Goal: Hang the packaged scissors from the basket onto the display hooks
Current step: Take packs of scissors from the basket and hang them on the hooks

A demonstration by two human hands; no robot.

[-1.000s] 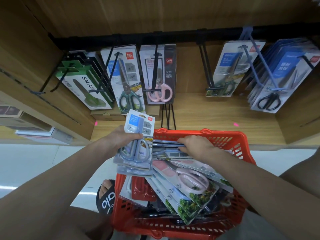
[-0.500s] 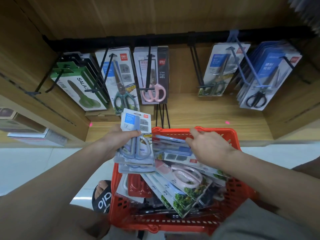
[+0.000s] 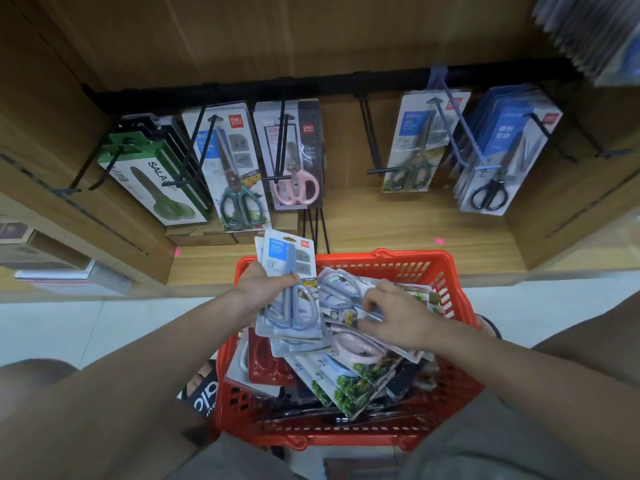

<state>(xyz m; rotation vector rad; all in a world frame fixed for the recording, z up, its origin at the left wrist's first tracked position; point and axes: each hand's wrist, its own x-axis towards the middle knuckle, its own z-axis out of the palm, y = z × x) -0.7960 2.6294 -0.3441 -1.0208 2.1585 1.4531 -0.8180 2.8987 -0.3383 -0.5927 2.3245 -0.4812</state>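
Note:
A red plastic basket [image 3: 446,271] stands in front of me, filled with several packaged scissors. My left hand [image 3: 263,289] grips a stack of grey-blue scissors packs [image 3: 289,268] over the basket's left side. My right hand [image 3: 391,317] reaches into the basket and pinches another grey-blue scissors pack [image 3: 337,291] lying on the pile. A pink scissors pack [image 3: 356,348] lies just below that hand. Above, black display hooks [image 3: 372,140] stick out from a black rail [image 3: 329,86]; most carry hanging packs, and one hook in the middle is bare.
Hanging packs on the hooks: green salad scissors [image 3: 156,181], teal scissors [image 3: 232,168], pink scissors [image 3: 294,161], green-handled scissors [image 3: 415,147], black scissors [image 3: 498,157]. A wooden shelf [image 3: 398,223] runs behind the basket. Boxes [image 3: 52,258] lie at left. A sandalled foot [image 3: 204,393] shows beside the basket.
My right hand has dropped from the basket's far rim onto the pile and taken hold of a grey-blue pack. The left hand kept its stack, shifting slightly.

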